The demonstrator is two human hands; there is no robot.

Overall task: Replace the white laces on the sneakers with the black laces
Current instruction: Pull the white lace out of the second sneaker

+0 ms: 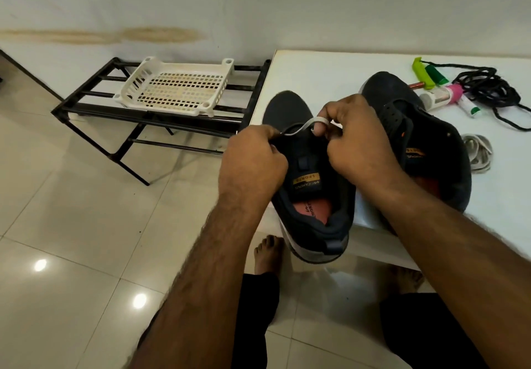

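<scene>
Setting: a home interior, likely a bedroom or entry corner. Evidence: glossy cream floor tiles (pixel 86 225) lay below the left hand (pixel 253 158); a black metal shoe rack (pixel 161 115) stood to that hand's left against a stained white wall (pixel 258 9), carrying a white plastic basket (pixel 175 86). Beyond the right hand (pixel 359 138), a white table (pixel 330 63) held toiletry tubes (pixel 442 95). Bare feet (pixel 268 253) stood on the tiles beneath both hands.
</scene>
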